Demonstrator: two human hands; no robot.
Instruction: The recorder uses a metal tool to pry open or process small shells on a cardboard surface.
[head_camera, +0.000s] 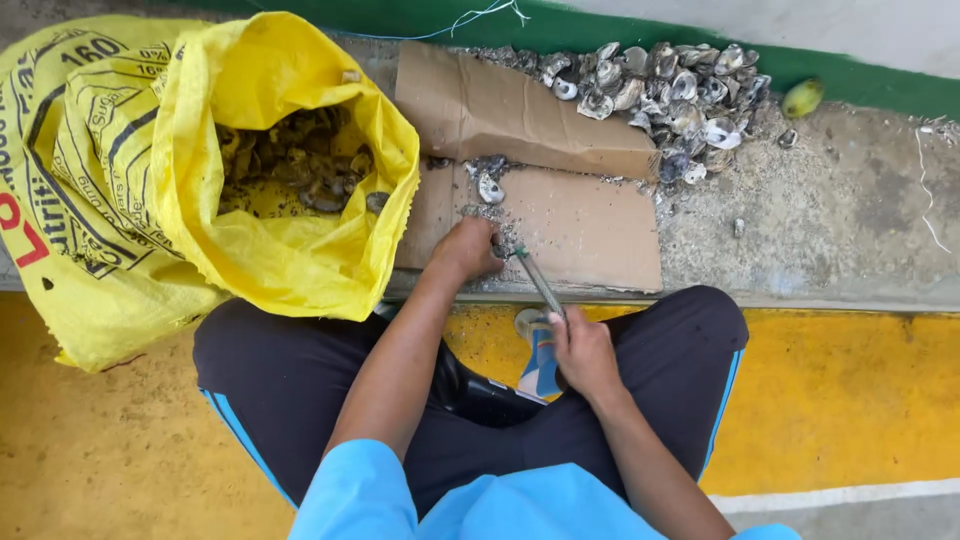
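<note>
Gaping yellow sack (300, 250) of oysters (300, 165), left hand (468, 248) pinning 1, right hand (580, 350) gripping knife (540, 285)

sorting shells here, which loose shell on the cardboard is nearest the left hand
The single pale shell lying alone just above the left hand; the other shells sit in the far pile.

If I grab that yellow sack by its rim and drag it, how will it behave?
The yellow sack looks floppy: its woven rim folds and sags. With shells filling it, it is probably heavy and would likely slump or spill through the open mouth.
</note>
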